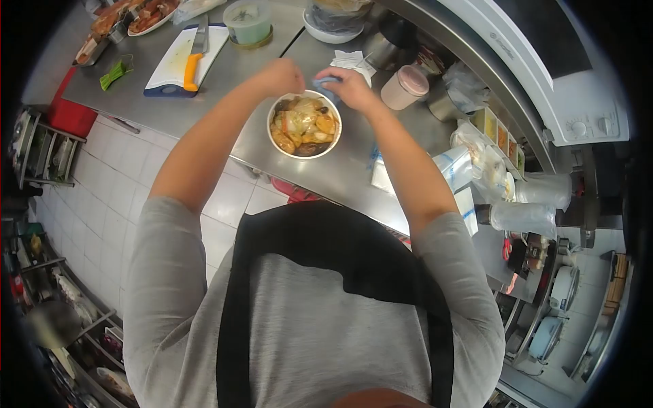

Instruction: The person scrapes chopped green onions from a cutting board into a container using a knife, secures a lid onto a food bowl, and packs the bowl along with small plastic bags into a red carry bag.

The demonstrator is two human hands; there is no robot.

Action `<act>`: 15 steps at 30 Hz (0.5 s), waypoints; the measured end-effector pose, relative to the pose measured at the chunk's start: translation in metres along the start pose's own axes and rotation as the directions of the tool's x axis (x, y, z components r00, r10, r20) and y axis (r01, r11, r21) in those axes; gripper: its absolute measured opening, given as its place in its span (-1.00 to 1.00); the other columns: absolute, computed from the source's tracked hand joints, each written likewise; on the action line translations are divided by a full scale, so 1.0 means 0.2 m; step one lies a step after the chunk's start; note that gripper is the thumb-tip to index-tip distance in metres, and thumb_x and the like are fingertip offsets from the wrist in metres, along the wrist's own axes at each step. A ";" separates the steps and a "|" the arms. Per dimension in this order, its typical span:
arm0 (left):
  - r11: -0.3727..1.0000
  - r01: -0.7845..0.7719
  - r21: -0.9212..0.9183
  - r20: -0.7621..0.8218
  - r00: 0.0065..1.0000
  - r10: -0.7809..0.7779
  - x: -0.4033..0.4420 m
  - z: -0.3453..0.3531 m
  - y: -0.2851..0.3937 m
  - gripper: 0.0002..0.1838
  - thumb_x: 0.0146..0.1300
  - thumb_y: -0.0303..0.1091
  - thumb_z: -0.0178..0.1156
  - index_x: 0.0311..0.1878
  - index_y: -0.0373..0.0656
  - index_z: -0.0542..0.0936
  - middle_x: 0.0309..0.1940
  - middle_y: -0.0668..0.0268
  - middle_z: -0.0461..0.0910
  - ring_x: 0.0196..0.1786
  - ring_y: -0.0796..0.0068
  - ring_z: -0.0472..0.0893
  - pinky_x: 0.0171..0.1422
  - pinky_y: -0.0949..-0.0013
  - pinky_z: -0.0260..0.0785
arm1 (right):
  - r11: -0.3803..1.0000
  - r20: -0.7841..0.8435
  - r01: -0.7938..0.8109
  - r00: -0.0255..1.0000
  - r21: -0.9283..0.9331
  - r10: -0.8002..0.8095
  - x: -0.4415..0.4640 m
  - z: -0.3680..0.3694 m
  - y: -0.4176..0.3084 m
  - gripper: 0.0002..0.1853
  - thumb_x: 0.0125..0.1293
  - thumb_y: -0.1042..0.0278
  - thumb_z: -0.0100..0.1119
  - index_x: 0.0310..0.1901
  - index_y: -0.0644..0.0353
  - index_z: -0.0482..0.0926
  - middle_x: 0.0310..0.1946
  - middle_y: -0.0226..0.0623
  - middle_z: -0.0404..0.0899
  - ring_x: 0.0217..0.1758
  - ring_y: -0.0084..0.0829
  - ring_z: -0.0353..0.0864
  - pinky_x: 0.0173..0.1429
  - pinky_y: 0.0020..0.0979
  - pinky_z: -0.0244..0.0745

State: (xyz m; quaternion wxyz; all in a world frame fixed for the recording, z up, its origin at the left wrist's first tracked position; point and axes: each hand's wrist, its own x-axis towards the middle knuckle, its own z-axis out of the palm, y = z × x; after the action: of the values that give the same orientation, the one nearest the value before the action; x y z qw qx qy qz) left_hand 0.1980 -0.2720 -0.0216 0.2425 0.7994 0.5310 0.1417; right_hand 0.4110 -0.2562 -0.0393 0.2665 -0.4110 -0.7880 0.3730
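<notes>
A round white bowl (305, 155) stands on the steel counter, filled with food in a glossy sauce: pale leafy pieces, yellow-brown chunks and dark pieces. By its upper left rim is my left hand (280, 77), its fingers curled closed; whatever may be in them is hidden. Across the far rim, my right hand (352, 88) pinches a small blue-grey cloth-like piece (329, 80) close to the bowl's upper right edge. Whether the cloth touches the rim I cannot tell.
Left on the counter (224, 115) lie a cutting board (173, 62) with a yellow-handled knife (192, 66) and green stalks (115, 73). A lidded tub (247, 24) stands behind. To the right are a pink-lidded container (405, 87), plastic bags (479, 163) and a microwave (578, 102).
</notes>
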 end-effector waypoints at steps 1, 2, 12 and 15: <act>1.000 0.001 0.020 0.020 1.000 -0.002 -0.01 -0.02 0.02 -0.86 -0.02 -0.34 0.31 -0.42 -0.20 0.68 -0.52 0.22 0.63 -0.44 0.39 0.59 -0.27 0.34 0.42 | 0.999 0.032 0.014 0.999 0.046 -0.015 0.03 0.03 0.01 -0.81 0.13 0.41 0.22 -0.18 0.05 0.65 -0.26 -0.29 0.63 -0.17 -0.45 0.58 -0.05 -0.44 0.45; 0.999 0.003 0.040 0.037 0.999 -0.004 -0.01 -0.04 0.02 -0.86 -0.02 -0.33 0.31 -0.42 -0.20 0.68 -0.51 0.22 0.64 -0.43 0.37 0.59 -0.26 0.33 0.43 | 0.995 0.064 0.028 0.997 0.093 -0.034 0.06 0.05 0.02 -0.80 0.13 0.42 0.22 -0.18 0.05 0.65 -0.25 -0.29 0.62 -0.15 -0.46 0.57 -0.03 -0.45 0.44; 0.999 0.051 0.006 -0.035 0.998 -0.051 0.01 0.03 -0.04 -0.88 0.00 -0.34 0.27 -0.41 -0.16 0.66 -0.43 0.17 0.66 -0.33 0.25 0.64 -0.18 0.27 0.48 | 0.925 0.069 0.304 0.953 -0.229 -0.296 -0.06 0.04 -0.09 -0.72 0.18 0.61 0.03 -0.17 0.05 0.65 -0.16 -0.33 0.61 -0.08 -0.29 0.58 0.03 -0.38 0.47; 0.998 0.063 0.005 -0.018 0.998 -0.063 0.00 0.01 -0.01 -0.90 0.00 -0.37 0.24 -0.42 -0.15 0.66 -0.42 0.18 0.66 -0.31 0.24 0.65 -0.15 0.26 0.48 | 0.949 -0.015 0.251 0.966 -0.191 -0.259 -0.19 0.03 -0.05 -0.72 0.18 0.61 0.03 -0.14 0.08 0.64 -0.14 -0.27 0.61 -0.08 -0.27 0.58 0.04 -0.39 0.47</act>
State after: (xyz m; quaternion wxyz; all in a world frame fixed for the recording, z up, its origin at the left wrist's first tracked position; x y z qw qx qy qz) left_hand 0.1965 -0.2715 -0.0244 0.2399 0.7818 0.5584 0.1394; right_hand 0.4221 -0.2942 -0.0392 0.2884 -0.3363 -0.8606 0.2512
